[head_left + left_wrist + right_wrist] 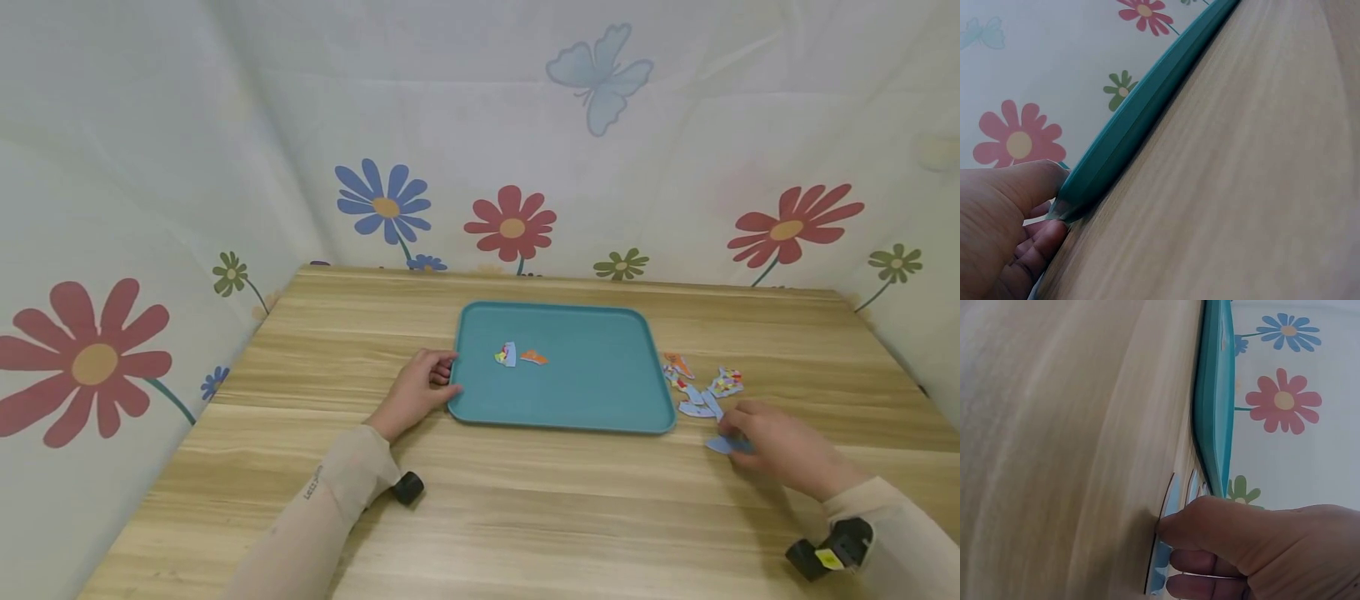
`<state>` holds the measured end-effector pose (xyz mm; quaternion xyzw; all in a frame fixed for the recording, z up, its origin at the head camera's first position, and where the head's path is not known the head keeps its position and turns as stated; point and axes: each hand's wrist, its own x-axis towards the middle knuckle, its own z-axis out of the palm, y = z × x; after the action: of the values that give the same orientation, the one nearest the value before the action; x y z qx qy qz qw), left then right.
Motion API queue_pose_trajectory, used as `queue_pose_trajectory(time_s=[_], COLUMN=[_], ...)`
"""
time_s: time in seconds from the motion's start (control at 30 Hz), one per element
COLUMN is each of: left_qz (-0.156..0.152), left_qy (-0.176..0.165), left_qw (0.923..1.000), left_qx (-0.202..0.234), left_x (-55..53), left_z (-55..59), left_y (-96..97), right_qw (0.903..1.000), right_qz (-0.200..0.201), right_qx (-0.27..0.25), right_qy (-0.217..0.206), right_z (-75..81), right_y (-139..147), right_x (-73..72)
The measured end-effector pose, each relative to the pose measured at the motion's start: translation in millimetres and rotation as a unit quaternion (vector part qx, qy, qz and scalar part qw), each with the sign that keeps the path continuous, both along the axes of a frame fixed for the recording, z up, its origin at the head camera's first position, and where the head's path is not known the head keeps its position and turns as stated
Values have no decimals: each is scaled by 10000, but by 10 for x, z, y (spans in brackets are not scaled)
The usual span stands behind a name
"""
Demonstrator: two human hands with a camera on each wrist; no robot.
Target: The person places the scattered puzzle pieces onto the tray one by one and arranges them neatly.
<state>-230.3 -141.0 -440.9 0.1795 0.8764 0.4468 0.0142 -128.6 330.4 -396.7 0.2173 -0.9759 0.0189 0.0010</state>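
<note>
At the left of the teal tray (pixel 570 400), my left hand (pixel 415 390) grips the short edge, thumb at the rim and fingers curled by its side. The left wrist view shows that thumb and the fingertips around the tray's corner (pixel 1116 144). My right hand (pixel 783 446) pinches a pale blue puzzle piece (pixel 718 445) right of the tray. In the right wrist view the thumb lies across this blue piece (pixel 1160 553), whose far part the hand hides. Two puzzle pieces lie on the tray, one blue and multicoloured (pixel 507 355), one orange (pixel 534 357).
Several loose puzzle pieces lie in a cluster beside the tray's right edge, among them an orange one (pixel 678 364) and a multicoloured one (pixel 726 382). The wooden table (pixel 525 500) meets a flower-printed curtain (pixel 450 125) behind and at the sides.
</note>
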Motion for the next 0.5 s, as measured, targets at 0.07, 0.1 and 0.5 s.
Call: queue_pose_trajectory(time_s=[0.07,0.1,0.5], left_qz=[6,5,23], left_qy=[-8,-1,61], left_qw=[10000,10000,10000], left_qx=[6,10,60], left_x=[-2,-5,-12], left_z=[1,-1,-29], left_y=[-2,-2,-7], right_qw=[9999,9998,9981], right_qz=[37,69,181], right_qx=[49,73,211], right_qy=[95,143,541], right_z=[-11,-16,-29], right_y=[2,3,-4], right_x=[2,4,43])
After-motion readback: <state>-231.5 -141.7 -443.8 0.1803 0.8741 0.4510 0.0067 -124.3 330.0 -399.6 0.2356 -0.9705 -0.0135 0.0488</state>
